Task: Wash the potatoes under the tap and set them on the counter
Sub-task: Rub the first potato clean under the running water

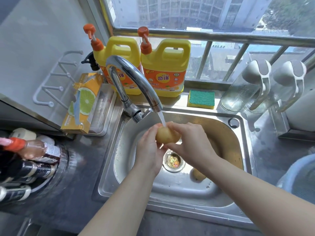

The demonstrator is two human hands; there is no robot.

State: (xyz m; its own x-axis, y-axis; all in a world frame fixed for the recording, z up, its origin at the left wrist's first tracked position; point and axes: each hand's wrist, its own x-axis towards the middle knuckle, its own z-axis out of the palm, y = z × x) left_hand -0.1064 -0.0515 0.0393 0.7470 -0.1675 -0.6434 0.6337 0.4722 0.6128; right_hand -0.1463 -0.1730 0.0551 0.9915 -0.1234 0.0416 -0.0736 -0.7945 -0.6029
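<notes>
A pale yellow potato (166, 135) is held between both hands over the steel sink (109, 160), right under the stream from the chrome tap (129, 77). My left hand (149, 149) cups it from the left and below. From the right, my right hand (190, 142) curls its fingers over it. Water runs onto the potato's top. A second potato (198, 174) lies on the sink floor near the drain (173, 161), partly hidden by my right forearm. Another brownish shape behind my right hand is mostly hidden.
Two yellow detergent jugs (163, 67) stand behind the tap, with a green-and-yellow sponge (201, 99) beside them. Glass bottles (252, 86) lie at the right. A citrus-printed box (81, 103) sits on the left. Sauce bottles (29, 160) fill the near left; a blue basin (300, 178) sits right.
</notes>
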